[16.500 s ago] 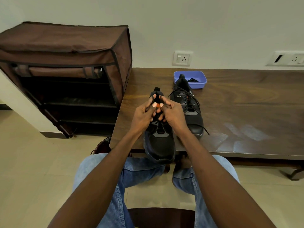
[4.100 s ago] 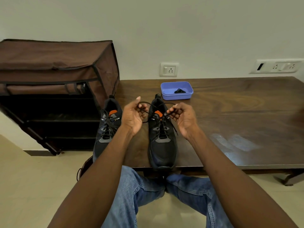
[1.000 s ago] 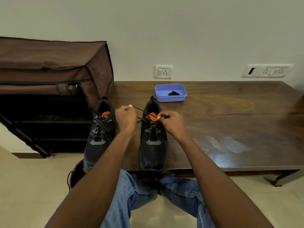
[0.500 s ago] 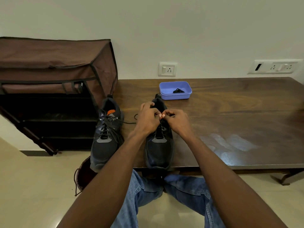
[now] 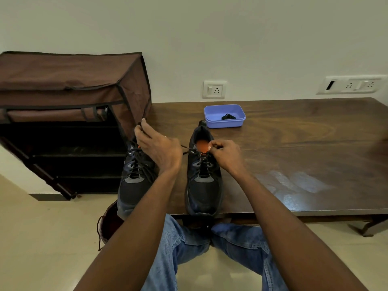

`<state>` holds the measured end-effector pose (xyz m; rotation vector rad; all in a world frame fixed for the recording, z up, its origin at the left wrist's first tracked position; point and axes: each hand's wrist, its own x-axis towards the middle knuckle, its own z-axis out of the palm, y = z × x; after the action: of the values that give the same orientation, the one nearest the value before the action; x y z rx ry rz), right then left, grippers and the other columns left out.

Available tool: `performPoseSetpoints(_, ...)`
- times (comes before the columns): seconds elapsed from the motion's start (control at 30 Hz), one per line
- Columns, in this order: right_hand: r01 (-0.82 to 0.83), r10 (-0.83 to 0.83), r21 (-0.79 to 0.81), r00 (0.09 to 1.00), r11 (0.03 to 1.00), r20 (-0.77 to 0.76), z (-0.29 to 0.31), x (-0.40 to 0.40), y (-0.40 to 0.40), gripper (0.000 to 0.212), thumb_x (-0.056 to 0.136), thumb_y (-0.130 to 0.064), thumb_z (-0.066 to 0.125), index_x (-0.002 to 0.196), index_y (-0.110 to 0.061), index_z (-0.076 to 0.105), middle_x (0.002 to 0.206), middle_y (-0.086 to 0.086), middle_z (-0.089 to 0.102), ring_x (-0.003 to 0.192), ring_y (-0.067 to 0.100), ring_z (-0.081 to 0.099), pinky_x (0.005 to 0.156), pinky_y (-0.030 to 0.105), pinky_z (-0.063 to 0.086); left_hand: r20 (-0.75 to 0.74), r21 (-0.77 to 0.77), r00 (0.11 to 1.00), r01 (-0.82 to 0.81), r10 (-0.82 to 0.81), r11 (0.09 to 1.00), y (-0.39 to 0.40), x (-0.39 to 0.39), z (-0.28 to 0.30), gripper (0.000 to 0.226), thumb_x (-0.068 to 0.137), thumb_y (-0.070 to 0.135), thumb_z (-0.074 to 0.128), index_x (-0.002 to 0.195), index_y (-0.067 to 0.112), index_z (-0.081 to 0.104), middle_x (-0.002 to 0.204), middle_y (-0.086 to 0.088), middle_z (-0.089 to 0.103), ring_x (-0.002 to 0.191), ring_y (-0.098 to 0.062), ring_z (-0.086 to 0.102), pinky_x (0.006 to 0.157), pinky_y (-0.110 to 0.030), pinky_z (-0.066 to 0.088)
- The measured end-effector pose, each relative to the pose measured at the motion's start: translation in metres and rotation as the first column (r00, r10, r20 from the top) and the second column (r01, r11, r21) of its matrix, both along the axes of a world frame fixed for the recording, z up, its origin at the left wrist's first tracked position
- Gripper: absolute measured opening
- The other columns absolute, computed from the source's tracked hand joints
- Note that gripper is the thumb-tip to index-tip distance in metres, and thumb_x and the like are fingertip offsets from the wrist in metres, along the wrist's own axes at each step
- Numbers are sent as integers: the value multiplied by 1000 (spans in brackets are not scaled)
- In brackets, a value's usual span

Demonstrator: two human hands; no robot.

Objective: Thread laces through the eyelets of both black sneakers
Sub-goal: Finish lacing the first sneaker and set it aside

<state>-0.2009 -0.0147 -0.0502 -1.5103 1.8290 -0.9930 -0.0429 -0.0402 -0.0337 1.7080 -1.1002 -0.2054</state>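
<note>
Left hand (image 5: 156,147) pinches the lace (image 5: 185,147) taut; right hand (image 5: 223,153) pinches it at the sneaker (image 5: 202,175).

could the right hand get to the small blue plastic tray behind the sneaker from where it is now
Probably yes: the right hand pinches the lace at the sneaker, and bare table lies between it and the small blue plastic tray; it would have to let go first.

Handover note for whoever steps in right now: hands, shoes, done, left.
Left hand: raised, pinching the lace end, drawn out leftward from the right sneaker.
Right hand: pinching the lace at that sneaker's top eyelets, by the orange tongue.
Left sneaker: at the table edge, laced, ends loose.
Purple tray: behind, something small and black inside.
Done: left sneaker threaded; right one laced nearly to the top.
Left: finish top eyelets; cannot tell how many.
</note>
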Motion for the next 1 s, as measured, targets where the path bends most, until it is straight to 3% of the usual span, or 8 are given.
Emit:
performPoseSetpoints(0.13,12,-12,-19,999,1000,-35,-1,0,-1,15,92,-21,63,90,-29,76,81,-5,72,78,12,64,65,25,42,194,222,965,133,-177,966,-2,-8,-3,81,79,7,69,150,16,30,151,-18,29,137,-35,31,115,-47,28)
performPoseSetpoints(0.27,-18,16,-20,996,1000,-83,-2,0,-1,15,93,-22,60,89,-29,73,79,-8,69,75,9,61,64,26,41,190,583,875,264,-445,768,-2,-7,-6,23,94,24,55,112,11,63,119,-14,65,112,-33,57,100,-46,38)
performPoseSetpoints(0.4,-54,57,22,986,998,-157,-3,2,-2,15,96,-28,60,106,-27,71,97,-5,69,87,11,60,66,25,41,184,607,905,202,-383,768,7,-4,-3,26,95,23,55,105,2,67,112,-18,68,103,-37,63,78,-38,43)
performPoseSetpoints(0.53,-46,48,18,989,999,-137,-3,3,-3,27,96,-23,58,121,-24,70,112,0,69,93,13,60,75,26,43,353,516,854,162,-382,841,4,2,-8,28,93,20,61,118,8,64,125,-16,61,117,-35,54,99,-46,40)
performPoseSetpoints(0.6,-71,72,26,995,997,-65,-4,6,-4,33,98,-16,54,127,-23,69,116,5,66,87,10,59,76,26,45,200,447,880,309,-431,839,-1,-2,-6,32,96,21,57,127,13,62,124,-11,65,113,-30,59,97,-44,48)
performPoseSetpoints(0.73,-68,63,69,995,995,72,-7,15,-10,32,97,-3,51,112,-19,74,120,8,44,111,24,52,100,40,49,-62,393,835,523,-546,756,-5,-9,-5,32,94,48,57,91,22,76,80,3,72,78,-20,66,73,-36,54)
performPoseSetpoints(0.9,-155,167,174,984,973,-61,-10,14,-8,31,102,-25,53,131,-26,64,142,5,29,135,23,25,117,38,25,-154,419,800,584,-580,695,-10,-5,-7,12,90,38,68,87,31,78,83,6,74,74,-11,70,71,-33,62)
performPoseSetpoints(1.0,-45,45,37,999,998,13,-10,19,-8,14,93,-19,67,87,-31,71,123,6,44,120,22,42,106,39,40,-292,385,799,602,-527,700,-9,-2,-5,7,87,31,71,83,30,77,84,2,75,71,-14,72,62,-32,63)
